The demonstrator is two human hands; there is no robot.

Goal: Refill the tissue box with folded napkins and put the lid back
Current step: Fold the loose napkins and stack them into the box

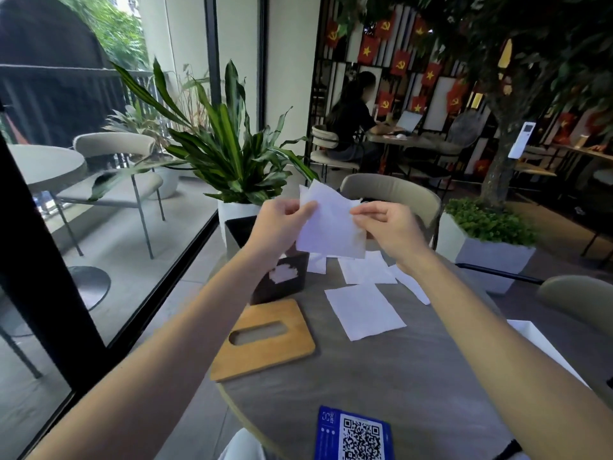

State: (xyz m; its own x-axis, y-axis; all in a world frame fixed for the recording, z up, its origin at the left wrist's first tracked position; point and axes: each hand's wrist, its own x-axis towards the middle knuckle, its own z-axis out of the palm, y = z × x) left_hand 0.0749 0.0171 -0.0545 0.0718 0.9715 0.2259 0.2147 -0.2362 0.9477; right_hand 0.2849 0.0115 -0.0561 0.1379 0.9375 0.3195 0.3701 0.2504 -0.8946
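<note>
Fingers of left hand [282,224] pinched narrow on upper left edge of a white napkin [331,224]; fingers of right hand [386,224] pinched on its right edge. Both hands raised above table, napkin hangs betw. them, partly unfolded, upper corner sticking up.

Below/behind left hand: dark tissue box [282,280], upright, lid off, white paper visible inside at top. Box stands on grey round table [414,376], far-left part.

Wooden lid [265,340] w/ oval slot lies flat on table, just in front of box, near table's left edge. Not on box.

Loose napkins [365,310] flat on table, right of box, approx. 4 sheets, some overlapping; farthest partly hidden by held napkin.

Blue QR card [355,434] at near table edge. White box [544,346] at right edge, under right forearm. Potted plant [232,154] beyond table.
</note>
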